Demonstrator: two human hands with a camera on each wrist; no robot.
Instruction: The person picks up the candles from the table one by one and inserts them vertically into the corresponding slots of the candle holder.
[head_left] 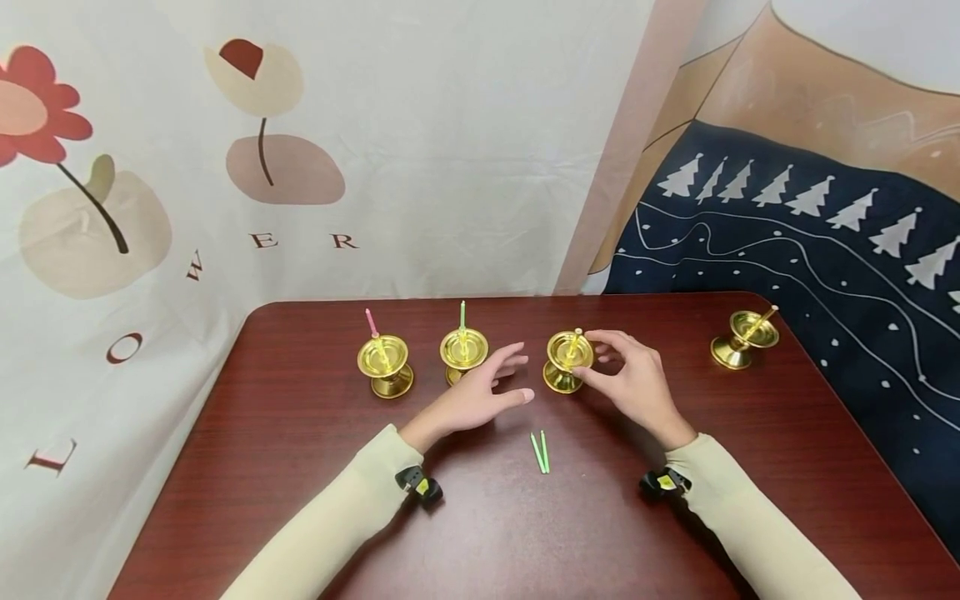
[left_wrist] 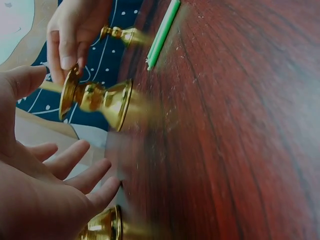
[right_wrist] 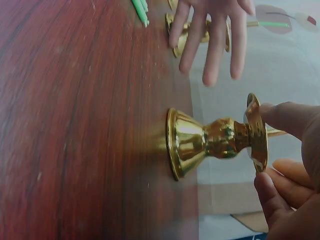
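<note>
While the R hand (head_left: 628,379) grips the 3rd holder (right_wrist: 220,137) by its dish rim, thumb one side, fingers the other, the L hand (head_left: 480,392) hangs spread w/ nothing in it, betw. that holder and the 2nd holder (head_left: 453,346); rim's prob. the handy hold, as it leaves the stem (head_left: 574,345) free; base looks to be down on the tabletop (head_left: 495,533), approx. mid back edge.

Over toward the back-L corner, the 1st holder (head_left: 382,362) carries a pink candle (head_left: 371,322), its neighbour a green candle (head_left: 462,315), both upright, presumably socketed in the stems; 4th holder (head_left: 742,337) is off by the back-R corner, no coloured candle on it; two loose candles (head_left: 545,454) lie side by side nearer the front edge, prob. there for easy reach.

Surface's dark red, wood-grained, a bit shiny; behind the back edge, pale flower cloth (head_left: 465,167); beyond the R edge, navy tree cloth (head_left: 795,275).
</note>
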